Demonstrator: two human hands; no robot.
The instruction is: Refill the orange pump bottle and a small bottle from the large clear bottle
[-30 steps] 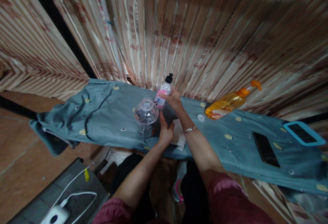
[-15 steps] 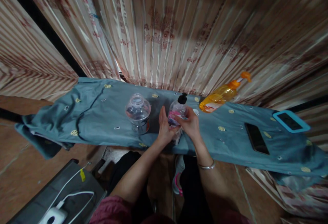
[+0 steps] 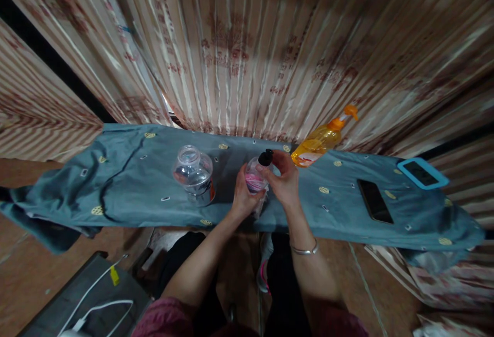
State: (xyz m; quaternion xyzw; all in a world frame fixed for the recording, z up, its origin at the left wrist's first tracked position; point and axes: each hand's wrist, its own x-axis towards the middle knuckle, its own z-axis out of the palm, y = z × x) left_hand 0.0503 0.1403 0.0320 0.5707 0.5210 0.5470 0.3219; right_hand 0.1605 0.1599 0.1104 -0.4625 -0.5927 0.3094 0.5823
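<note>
A clear pump bottle (image 3: 252, 178) with a pink label and a black pump top (image 3: 265, 157) stands near the front edge of the cloth-covered table. My left hand (image 3: 244, 195) is wrapped around the bottle's left side. At the top, my right hand (image 3: 284, 176) has its fingers closed on the black pump top. Left of the bottle stands a clear plastic jar (image 3: 195, 175), with no lid visible on its neck. Behind and to the right is a bottle of yellow-orange liquid (image 3: 316, 145) with an orange pump.
The narrow table has a blue-green patterned cloth (image 3: 131, 193). A dark phone (image 3: 375, 201) and a blue-framed device (image 3: 423, 173) lie at the right. A striped curtain (image 3: 239, 49) hangs behind. At lower left is a dark grey surface (image 3: 92, 296) with a white cable.
My right hand has moved up from the side of the bottle to its black pump top. My left hand has closed around the bottle. The view has shifted slightly to the right.
</note>
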